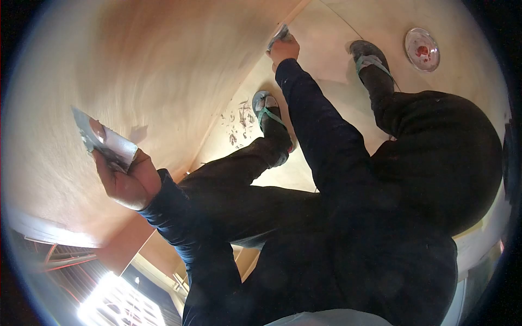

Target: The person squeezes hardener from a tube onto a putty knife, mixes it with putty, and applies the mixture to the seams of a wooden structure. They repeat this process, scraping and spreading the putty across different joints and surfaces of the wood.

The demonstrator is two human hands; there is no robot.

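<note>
The left hand (128,182) grips a wide scraper (103,142) close to the plywood wall (163,65). The right hand (284,49) clenches a small putty knife (277,36) against that wall's foot. A dish (422,50) sits well away from the wall.

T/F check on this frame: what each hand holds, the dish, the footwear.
1. The left hand holds a wide metal blade. True.
2. The right hand is empty. False: it grips a small scraper at the edge of the plywood panel.
3. The round dish has something red in it. True.
4. The person wears boots. False: sandals with green straps.
</note>
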